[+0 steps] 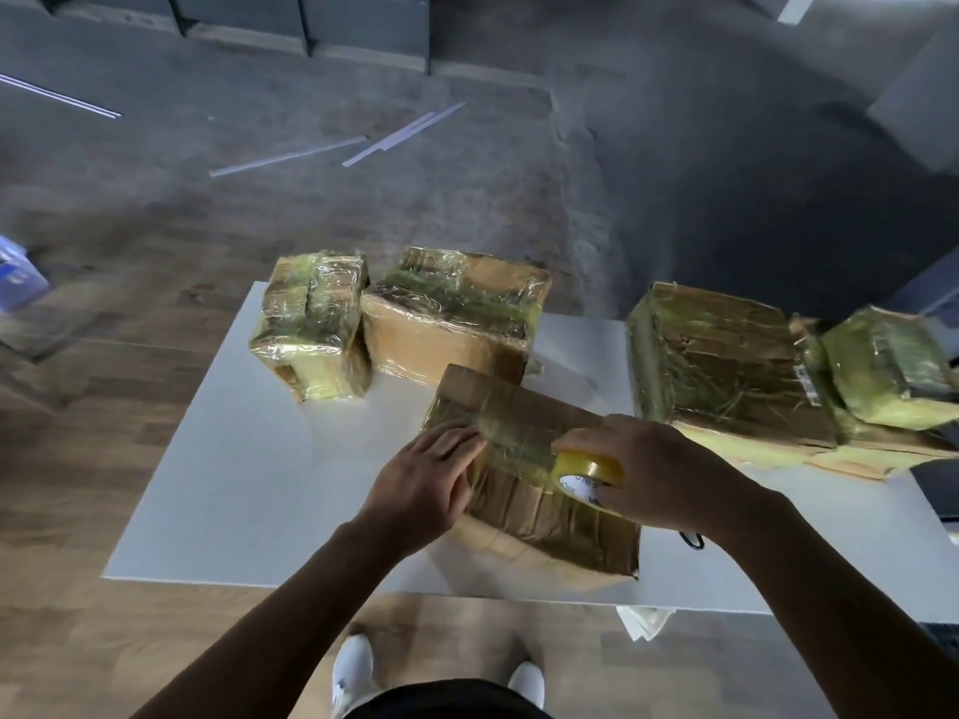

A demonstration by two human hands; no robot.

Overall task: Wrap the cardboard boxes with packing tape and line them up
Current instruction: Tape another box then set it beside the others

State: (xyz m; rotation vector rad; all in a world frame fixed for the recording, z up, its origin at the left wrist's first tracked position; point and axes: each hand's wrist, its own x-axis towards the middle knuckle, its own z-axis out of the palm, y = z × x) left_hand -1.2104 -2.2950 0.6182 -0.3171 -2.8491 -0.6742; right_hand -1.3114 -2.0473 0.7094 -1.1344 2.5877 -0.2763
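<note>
A flat cardboard box (524,490), partly covered in yellowish tape, lies near the front of the white table (249,485). My left hand (425,485) presses flat on the box's left edge, fingers straight. My right hand (659,469) grips a roll of clear yellowish packing tape (589,472) on top of the box. Two taped boxes stand side by side at the table's back: a small one (314,334) and a larger one (451,319).
At the right lies a big taped box (726,365) with a smaller taped box (892,365) beside it, on flattened cardboard. Wooden floor surrounds the table. Metal strips (290,155) lie on the grey floor behind. My white shoes (353,672) show below.
</note>
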